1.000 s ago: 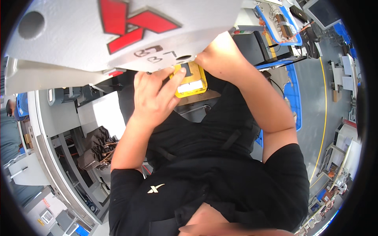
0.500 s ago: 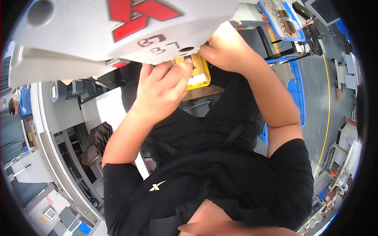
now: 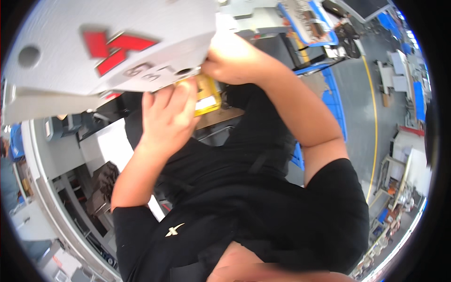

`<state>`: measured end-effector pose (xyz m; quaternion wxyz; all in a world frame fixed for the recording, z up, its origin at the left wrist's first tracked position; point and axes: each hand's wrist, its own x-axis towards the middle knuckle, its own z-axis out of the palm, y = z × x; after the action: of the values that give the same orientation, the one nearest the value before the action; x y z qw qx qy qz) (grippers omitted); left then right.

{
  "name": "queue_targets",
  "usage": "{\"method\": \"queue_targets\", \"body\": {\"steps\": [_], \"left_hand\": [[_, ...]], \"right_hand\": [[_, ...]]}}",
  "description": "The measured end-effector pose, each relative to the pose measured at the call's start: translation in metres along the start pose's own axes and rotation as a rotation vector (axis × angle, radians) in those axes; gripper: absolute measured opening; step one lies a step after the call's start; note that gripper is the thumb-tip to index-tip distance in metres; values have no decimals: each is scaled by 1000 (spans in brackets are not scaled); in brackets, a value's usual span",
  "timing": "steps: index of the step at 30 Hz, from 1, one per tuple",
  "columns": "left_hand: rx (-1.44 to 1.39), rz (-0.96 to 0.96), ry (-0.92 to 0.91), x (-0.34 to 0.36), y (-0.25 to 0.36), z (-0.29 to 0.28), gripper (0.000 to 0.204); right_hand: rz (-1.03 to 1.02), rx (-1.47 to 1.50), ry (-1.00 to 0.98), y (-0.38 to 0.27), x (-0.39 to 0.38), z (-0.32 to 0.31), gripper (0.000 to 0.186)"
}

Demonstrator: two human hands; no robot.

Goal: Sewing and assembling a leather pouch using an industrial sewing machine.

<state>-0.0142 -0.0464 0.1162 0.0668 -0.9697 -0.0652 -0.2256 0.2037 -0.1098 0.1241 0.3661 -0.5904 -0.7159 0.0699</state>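
My left hand [image 3: 170, 117] reaches to the lower edge of a light grey metal housing [image 3: 56, 56] with a red emblem and a dark hole. Its fingers are bent and close together beside a yellow tray-like piece [image 3: 211, 104] with a white strip; their tips are blurred and what they grip is unclear. My right hand [image 3: 230, 61] is closed at the housing's right edge, above the yellow piece, with its fingertips hidden. A brown board [image 3: 216, 117] shows below the yellow piece, between my legs.
A blue tray [image 3: 334, 36] of parts and a monitor [image 3: 361, 7] stand at the upper right. A large blue bin [image 3: 336, 105] is beside my right arm. A marked aisle [image 3: 359, 155] runs right. At left are a white panel [image 3: 110, 141], a dark cloth [image 3: 101, 188] and metal frames.
The whole view has shifted, so housing, hands and room sit further left in the picture. Both hands stay at the housing's lower edge by the yellow piece.
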Motion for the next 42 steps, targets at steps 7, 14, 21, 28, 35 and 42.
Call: {"method": "queue_targets", "body": {"steps": [7,14,21,28,35,42], "left_hand": [[-59,154,-29,6,-4,-4,67],[-45,99,53,3,7,0,59],[-70,98,38,1,6,-1,58],[-65,13,51,0,14,4,57],[-98,1,138,-7,4,19,57],[-81,-40,137,-7,9,19,54]], "right_hand": [[163,41,311,-3,-37,-12,19],[880,-388,500,148,-120,-109,26],[871,-887,145,240,-142,-134,26],[988,-640,-15,196,-110,-135,26],[810,-1027,-197,309,-143,-132,24],[685,-636,460,167,-94,-126,26]]}}
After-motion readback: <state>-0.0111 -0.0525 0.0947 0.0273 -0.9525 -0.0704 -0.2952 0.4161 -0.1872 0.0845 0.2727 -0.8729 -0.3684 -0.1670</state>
